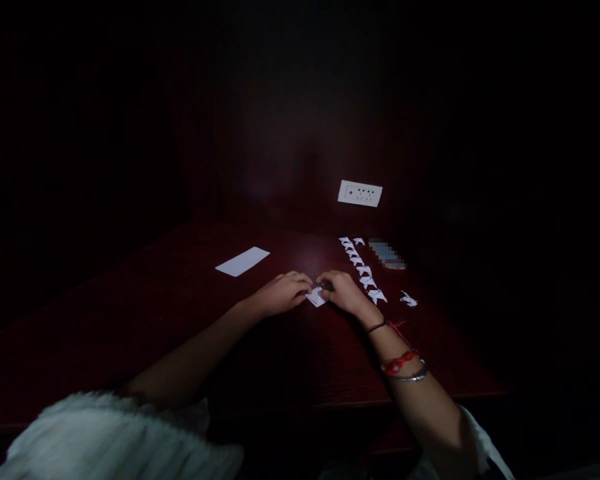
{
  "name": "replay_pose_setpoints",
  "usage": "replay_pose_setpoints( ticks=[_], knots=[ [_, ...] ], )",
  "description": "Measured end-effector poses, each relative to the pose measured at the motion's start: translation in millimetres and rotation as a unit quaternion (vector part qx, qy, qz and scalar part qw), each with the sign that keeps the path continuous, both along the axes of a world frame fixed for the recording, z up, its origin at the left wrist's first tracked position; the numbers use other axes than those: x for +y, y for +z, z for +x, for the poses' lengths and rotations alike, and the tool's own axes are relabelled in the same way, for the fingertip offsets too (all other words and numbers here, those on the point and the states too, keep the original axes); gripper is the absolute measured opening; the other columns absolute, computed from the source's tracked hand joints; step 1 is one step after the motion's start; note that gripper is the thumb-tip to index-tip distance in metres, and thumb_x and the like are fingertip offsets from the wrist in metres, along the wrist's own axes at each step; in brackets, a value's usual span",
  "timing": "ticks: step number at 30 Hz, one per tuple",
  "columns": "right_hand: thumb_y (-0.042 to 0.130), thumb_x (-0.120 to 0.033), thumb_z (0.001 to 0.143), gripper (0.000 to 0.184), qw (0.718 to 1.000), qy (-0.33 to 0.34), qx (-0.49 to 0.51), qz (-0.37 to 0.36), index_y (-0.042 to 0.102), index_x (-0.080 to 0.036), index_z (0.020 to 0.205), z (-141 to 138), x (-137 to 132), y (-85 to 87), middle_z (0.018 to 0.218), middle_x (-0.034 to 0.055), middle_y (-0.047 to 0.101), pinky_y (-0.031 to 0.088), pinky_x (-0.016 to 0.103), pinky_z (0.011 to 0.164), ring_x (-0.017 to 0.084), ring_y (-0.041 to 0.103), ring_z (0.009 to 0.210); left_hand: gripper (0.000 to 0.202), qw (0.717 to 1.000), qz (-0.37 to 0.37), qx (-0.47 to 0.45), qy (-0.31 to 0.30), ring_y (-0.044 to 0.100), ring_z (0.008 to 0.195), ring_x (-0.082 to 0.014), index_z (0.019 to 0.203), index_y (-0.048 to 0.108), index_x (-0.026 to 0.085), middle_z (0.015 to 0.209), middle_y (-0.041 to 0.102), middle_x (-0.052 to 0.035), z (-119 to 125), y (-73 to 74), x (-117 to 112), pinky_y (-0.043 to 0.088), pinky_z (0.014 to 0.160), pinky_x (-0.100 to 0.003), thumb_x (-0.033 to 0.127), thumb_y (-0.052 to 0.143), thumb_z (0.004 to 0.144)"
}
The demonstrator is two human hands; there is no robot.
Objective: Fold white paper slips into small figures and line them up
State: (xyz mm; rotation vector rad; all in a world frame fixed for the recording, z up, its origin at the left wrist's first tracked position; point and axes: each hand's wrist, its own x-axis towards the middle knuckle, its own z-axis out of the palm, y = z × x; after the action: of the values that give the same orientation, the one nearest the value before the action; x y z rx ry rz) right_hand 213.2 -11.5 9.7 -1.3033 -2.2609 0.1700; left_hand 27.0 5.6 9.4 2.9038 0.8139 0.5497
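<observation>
A small white piece of paper (317, 297) lies on the dark red table (180, 313), pinched from both sides. My left hand (284, 293) presses its fingertips together on the paper's left edge. My right hand (341, 292), wrist ringed with red and silver bracelets, grips the paper's right edge with closed fingers. Just right of that hand a row of several small folded white paper pieces (363, 269) runs away from me, and one more folded piece (409, 300) lies apart further right.
A flat white paper strip (243, 261) lies to the left beyond my hands. A phone (387, 255) rests beside the folded row. A white wall socket (359, 193) sits on the dark panel behind. The table's near edge (360, 402) runs below my wrists.
</observation>
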Motion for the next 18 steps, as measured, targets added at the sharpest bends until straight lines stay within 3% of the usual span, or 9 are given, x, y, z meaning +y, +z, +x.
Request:
replay_pose_setpoints(
  ticks=[5,18],
  knots=[
    [0.055,-0.015,0.066,0.020,0.999,0.001,-0.046,-0.026,0.059,-0.016,0.086,3.5,2.0,-1.5,0.085,0.0060,0.054,0.037,0.025,0.072,0.014,0.050,0.081,0.022,0.998,-0.039,0.011,-0.057,0.045,0.097,-0.0138,0.099,0.053,0.027,0.104,0.054,0.0025,-1.0,8.8,-6.5,0.029,0.084,-0.026,0.025,0.042,0.079],
    [0.051,-0.007,0.066,0.010,0.999,0.018,-0.024,-0.023,0.057,-0.014,0.065,3.8,-2.1,7.5,0.069,0.0017,0.055,0.035,0.021,0.065,0.010,0.048,0.066,0.023,0.997,-0.017,0.057,-0.045,0.045,0.094,-0.0153,0.100,0.051,0.029,0.100,0.054,0.0014,-2.9,11.3,-8.1,0.030,0.078,-0.026,0.030,0.037,0.082]
  ],
)
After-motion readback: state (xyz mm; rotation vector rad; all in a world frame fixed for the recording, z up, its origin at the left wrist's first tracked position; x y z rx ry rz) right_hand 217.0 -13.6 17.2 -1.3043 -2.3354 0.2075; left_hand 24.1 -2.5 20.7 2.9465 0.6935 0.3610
